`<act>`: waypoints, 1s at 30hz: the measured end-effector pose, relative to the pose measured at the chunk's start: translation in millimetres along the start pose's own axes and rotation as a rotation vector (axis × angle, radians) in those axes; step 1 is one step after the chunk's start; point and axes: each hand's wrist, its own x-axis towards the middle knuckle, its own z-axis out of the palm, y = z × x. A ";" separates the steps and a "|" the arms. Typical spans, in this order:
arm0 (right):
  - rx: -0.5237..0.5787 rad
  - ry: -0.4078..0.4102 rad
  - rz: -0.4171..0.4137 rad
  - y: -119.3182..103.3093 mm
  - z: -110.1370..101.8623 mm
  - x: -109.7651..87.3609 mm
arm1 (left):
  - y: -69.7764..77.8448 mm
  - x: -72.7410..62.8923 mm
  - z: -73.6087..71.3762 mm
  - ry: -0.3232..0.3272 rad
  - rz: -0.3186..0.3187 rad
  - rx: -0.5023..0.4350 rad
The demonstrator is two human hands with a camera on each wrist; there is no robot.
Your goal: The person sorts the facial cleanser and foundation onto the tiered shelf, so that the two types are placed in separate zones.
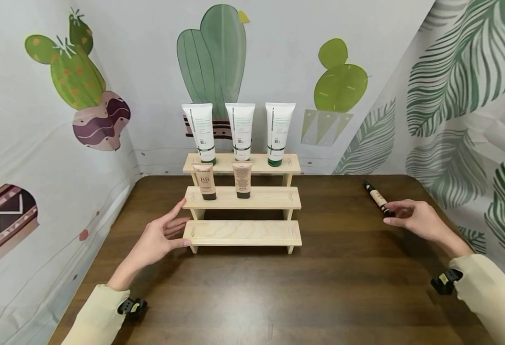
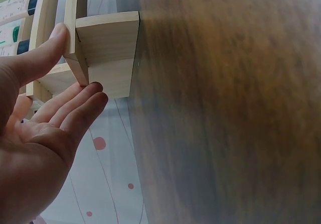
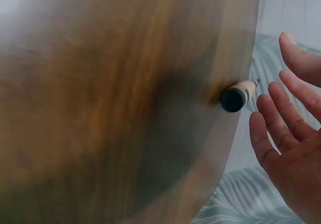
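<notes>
A slim beige-and-black cosmetic tube (image 1: 379, 198) lies near the table's right edge, its round black end (image 3: 232, 100) facing the right wrist camera. My right hand (image 1: 416, 219) is beside its near end, fingers spread in the right wrist view with a gap to the tube. At the left end of a three-tier wooden display stand (image 1: 244, 233), my left hand (image 1: 155, 238) touches the wood with thumb and extended fingers. White-and-green squeeze tubes (image 1: 241, 132) stand on the top tier. Two beige BB cream tubes (image 1: 243, 180) with black caps stand on the middle tier, left and centre.
The stand rests on a dark brown wooden table (image 1: 244, 297). Behind it and at both sides hangs a white cloth (image 1: 278, 57) printed with cacti and leaves. Black wrist cameras (image 1: 132, 306) sit on both cream sleeves.
</notes>
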 end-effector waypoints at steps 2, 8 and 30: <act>-0.008 -0.014 0.018 4.8 -1.7 6.5 | -0.4 0.8 0.1 0.002 0.004 0.000; -0.004 -0.084 0.104 19.8 -5.5 19.6 | -0.5 0.1 1.1 -0.004 0.008 -0.001; 0.074 -0.121 0.147 45.5 8.2 53.2 | 1.6 -1.1 -0.8 0.006 -0.007 -0.001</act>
